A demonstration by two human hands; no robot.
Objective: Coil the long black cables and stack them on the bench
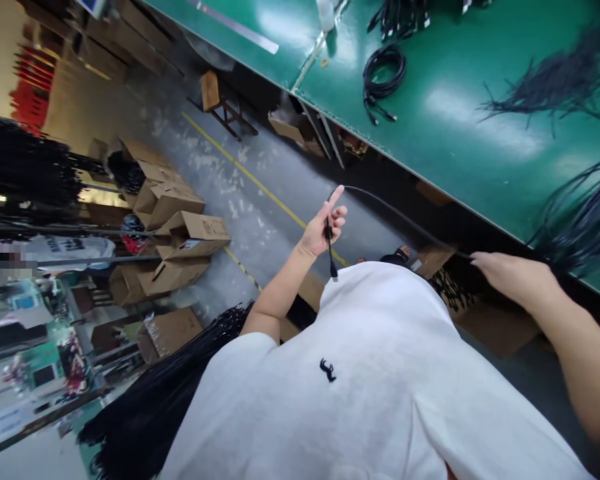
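Head camera: single view, from above the wearer's shirt (380, 373), facing forward and steeply down
Tilt: rolled well over, so the room leans sideways
Width: wide, from the wearer's body to the far room
Shirt: nearest, filling the lower middle
Left hand (325, 223): near mid-view
Right hand (515, 273): towards the right edge
Desk (470, 167): close, seen from above, slanting across the upper right
Boxes (165, 193): farther off, at left, beyond the floor (265, 173)

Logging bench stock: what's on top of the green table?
Coiled cable, upper cables, dark strands, right-edge cable bundle, flat strip, whitish item. Whatever lies under these is covered.
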